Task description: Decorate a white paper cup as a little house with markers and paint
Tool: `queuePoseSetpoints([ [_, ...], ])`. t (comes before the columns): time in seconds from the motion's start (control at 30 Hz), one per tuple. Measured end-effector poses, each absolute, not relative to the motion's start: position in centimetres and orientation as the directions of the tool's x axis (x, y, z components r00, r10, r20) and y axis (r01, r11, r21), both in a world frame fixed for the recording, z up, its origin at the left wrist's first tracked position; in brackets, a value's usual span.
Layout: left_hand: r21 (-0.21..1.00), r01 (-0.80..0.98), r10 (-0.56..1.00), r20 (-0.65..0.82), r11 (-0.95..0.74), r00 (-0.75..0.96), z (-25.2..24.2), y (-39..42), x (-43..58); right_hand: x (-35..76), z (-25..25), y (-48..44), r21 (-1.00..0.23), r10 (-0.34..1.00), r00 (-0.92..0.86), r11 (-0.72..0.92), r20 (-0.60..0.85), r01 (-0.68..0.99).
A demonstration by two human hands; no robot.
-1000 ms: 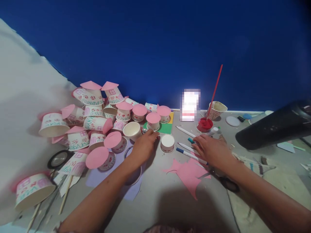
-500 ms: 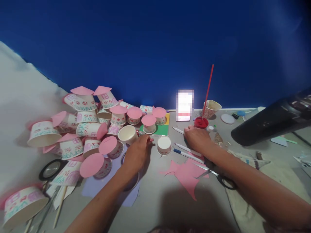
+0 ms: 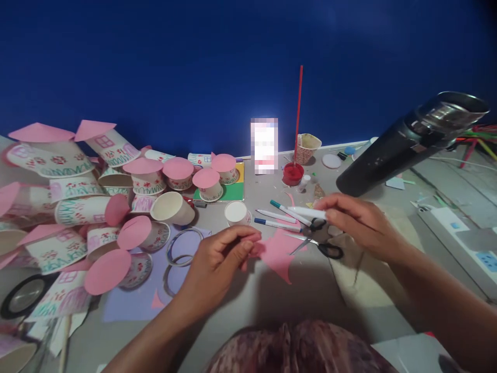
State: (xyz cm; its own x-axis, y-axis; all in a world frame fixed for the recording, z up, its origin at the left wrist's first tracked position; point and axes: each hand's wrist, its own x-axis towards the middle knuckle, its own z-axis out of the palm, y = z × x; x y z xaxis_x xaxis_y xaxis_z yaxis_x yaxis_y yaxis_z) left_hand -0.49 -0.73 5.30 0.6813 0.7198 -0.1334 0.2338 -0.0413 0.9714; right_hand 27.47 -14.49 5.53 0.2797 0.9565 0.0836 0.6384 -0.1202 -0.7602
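My left hand (image 3: 221,259) is closed in a pinch in front of an upturned white paper cup (image 3: 236,212). Something pink shows at its fingertips, but I cannot make out whether it is held or is part of the cut pink paper (image 3: 280,259) lying behind. With its fingertips, my right hand (image 3: 359,225) grips the end of a white marker (image 3: 308,212). Under that marker lie a teal-capped marker (image 3: 285,210), a blue-capped marker (image 3: 272,224) and black-handled scissors (image 3: 330,250), partly over the pink paper.
Decorated paper cups with pink paper roofs (image 3: 104,272) crowd the left, near tape rings (image 3: 171,282) on purple paper (image 3: 120,305). A lit phone (image 3: 264,145), a red paint pot (image 3: 293,175) with a stick, and a leaning black flask (image 3: 392,150) stand at the back and right.
My left hand has come nearer, away from the open cup. My right hand has moved right and toward me with the white marker. A teal-capped marker now shows. The view has shifted right.
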Motion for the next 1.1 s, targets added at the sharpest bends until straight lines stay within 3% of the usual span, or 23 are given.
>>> queuePoseSetpoints([
  [0.2, 0.964, 0.162, 0.641, -0.261, 0.209, 0.722, 3.1, -2.3, 1.7, 25.4, 3.9, -17.4, -0.789, 0.976, 0.208, -0.078, 0.065, 0.61],
  [0.6, 0.962, 0.183, 0.636, -0.271, 0.203, 0.722, 2.5, -3.0, 1.0, 24.9, 3.6, -16.4, -0.712, 0.986, 0.112, 0.012, 0.127, 0.702],
  [0.77, 0.943, 0.118, 0.616, -0.294, 0.31, 0.73, 2.4, -2.7, 1.1, 25.0, 3.6, -16.1, -0.73, 0.977, 0.175, -0.032, 0.12, 0.683],
  [0.97, 0.816, -0.1, 0.586, -0.317, 0.57, 0.746, 2.8, -3.1, 1.6, 24.1, 3.0, -16.5, -0.852, 0.964, 0.263, -0.122, 0.02, 0.509],
  [1.1, 0.686, -0.132, 0.502, -0.372, 0.715, 0.781, 2.9, -3.8, 2.0, 23.3, 2.9, -16.7, -0.884, 0.972, 0.236, -0.124, -0.016, 0.45],
])
